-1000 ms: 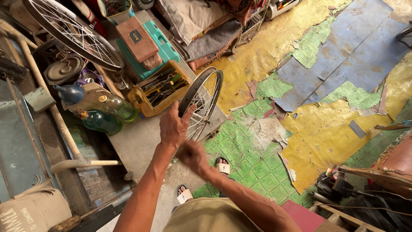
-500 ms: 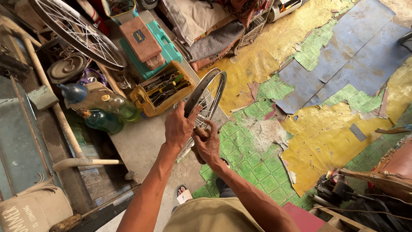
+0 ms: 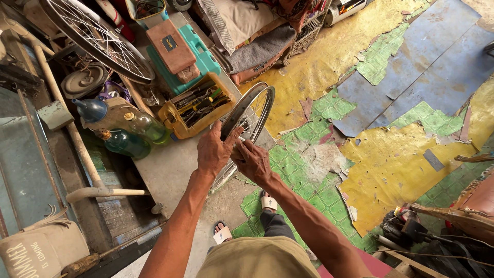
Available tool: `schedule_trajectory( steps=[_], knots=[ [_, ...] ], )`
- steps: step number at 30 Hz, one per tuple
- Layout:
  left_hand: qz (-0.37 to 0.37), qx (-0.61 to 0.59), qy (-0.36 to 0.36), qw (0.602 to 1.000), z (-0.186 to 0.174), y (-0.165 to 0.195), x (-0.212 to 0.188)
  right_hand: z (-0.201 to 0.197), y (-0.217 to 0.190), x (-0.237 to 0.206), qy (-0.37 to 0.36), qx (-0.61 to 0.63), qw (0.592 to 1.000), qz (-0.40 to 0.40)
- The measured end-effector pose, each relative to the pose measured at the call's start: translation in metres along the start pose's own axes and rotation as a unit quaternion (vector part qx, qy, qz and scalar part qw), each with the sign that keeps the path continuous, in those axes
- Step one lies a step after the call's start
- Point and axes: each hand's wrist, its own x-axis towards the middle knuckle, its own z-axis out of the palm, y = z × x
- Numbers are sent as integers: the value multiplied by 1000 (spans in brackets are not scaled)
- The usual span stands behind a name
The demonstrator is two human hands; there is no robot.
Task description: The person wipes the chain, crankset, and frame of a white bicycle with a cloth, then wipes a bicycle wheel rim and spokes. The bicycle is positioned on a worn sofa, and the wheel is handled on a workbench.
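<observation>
Peeling yellow-green floor (image 3: 391, 170) under hands (image 3: 215, 152) holding wheel rim (image 3: 252, 110).

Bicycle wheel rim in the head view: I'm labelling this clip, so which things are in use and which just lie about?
In use:
spoked silver bicycle wheel rim
left hand
right hand

Lying about:
yellow plastic tool tray
green glass bottles
second spoked wheel
teal plastic case

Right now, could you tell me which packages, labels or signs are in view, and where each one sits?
Brown case: on the teal case, upper left; small dark rectangular label on top.
Cloth bag: bottom left; beige, dark lettering.
Green bottles: beside the yellow tool tray; no label visible.
</observation>
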Motion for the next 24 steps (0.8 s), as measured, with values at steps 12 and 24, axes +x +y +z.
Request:
schedule_trajectory(
  steps=[12, 24],
  knots=[
    [-24, -1, -21, 999, 3, -3, -1, -1, 10, -5, -69, -31, 996, 49],
    [-7, -13, -28, 1000, -5, -15, -9, 15, 15, -71, -110, 109, 903, 401]
  ],
)
